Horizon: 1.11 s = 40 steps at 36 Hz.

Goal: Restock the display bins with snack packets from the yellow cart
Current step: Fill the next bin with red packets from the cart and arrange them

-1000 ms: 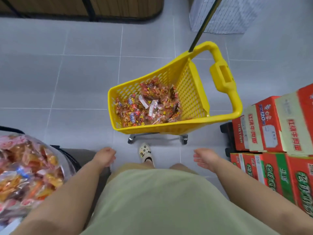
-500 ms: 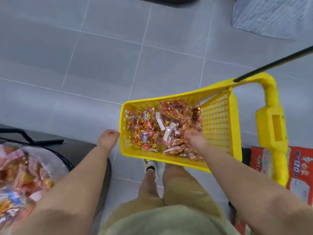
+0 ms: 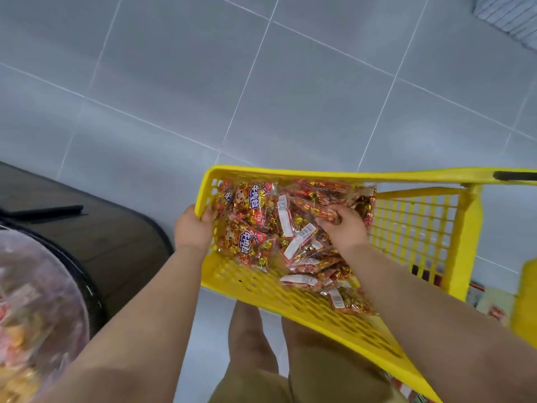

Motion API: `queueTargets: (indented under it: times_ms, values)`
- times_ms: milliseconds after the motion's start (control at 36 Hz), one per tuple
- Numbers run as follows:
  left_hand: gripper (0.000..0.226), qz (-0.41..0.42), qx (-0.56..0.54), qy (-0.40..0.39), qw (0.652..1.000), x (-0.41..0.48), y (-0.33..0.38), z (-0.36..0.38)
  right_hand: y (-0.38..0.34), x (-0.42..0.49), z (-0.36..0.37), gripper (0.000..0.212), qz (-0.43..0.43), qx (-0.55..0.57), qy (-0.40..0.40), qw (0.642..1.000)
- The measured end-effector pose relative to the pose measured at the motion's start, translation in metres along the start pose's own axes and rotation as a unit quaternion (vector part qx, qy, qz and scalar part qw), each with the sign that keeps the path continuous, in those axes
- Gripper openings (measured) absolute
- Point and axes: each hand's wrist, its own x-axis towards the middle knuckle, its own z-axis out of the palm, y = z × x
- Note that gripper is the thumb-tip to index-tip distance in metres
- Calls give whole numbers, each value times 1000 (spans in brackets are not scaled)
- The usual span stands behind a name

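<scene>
The yellow cart [image 3: 343,173] stands in front of me on the grey tiled floor, its basket holding several red and gold snack packets [image 3: 255,219]. My left hand [image 3: 192,228] grips the basket's left rim, fingers curled over the edge. My right hand [image 3: 341,228] is down inside the basket and its fingers curl round a red snack packet [image 3: 316,209] on top of the pile. A clear round display bin [image 3: 37,289] with blurred wrapped snacks sits at the lower left.
A dark brown stand [image 3: 116,237] carries the bin at the left. Red cartons [image 3: 491,309] show at the right behind the cart's yellow handle post [image 3: 526,301]. My legs [image 3: 255,338] are under the basket. Grey floor tiles stretch ahead.
I have leaned closer over the cart. My left hand moved from beside the basket onto its left rim. My right hand pushed deeper into the pile and closed on a packet.
</scene>
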Motion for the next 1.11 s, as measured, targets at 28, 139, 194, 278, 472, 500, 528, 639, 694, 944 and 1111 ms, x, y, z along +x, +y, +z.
queueTargets:
  times_ms: [28, 139, 194, 278, 472, 500, 528, 639, 694, 944, 1111]
  values:
    - [22, 3, -4, 3, 1000, 1, 0, 0, 0, -2, 1, 41, -3, 3, 5, 1000]
    - [21, 1, -2, 9, 1000, 0, 1, 0, 1, -21, -6, 34, -35, 41, 38, 998]
    - [24, -3, 1, 4, 1000, 0, 3, -1, 0, -38, -13, 33, -40, 76, 53, 995]
    - [26, 1, -8, -9, 1000, -4, 7, -5, -7, -67, -25, 33, -45, 113, 71, 990]
    - [33, 142, -210, 47, 966, -58, 34, -24, -41, -106, -28, 14, -9, 293, -145, 945]
    - [28, 157, -243, 11, 957, -68, 39, -25, -46, -107, -25, 10, -4, 307, -171, 936]
    - [24, 154, -282, -43, 946, -75, 42, -24, -50, -106, -21, 10, 7, 327, -196, 924]
    - [25, -20, -414, -304, 858, -88, 43, -18, -57, -98, -11, 16, 26, 293, -260, 920]
    - [26, -41, -408, -352, 841, -86, 35, -12, -57, -89, -12, 17, -17, 252, -236, 938]
    - [43, -71, -388, -262, 881, -79, -3, 9, -24, -11, -5, 55, -126, -198, 89, 968]
    - [29, -59, -379, -239, 892, -73, -6, 11, -21, 7, 1, 40, -126, -299, 69, 943]
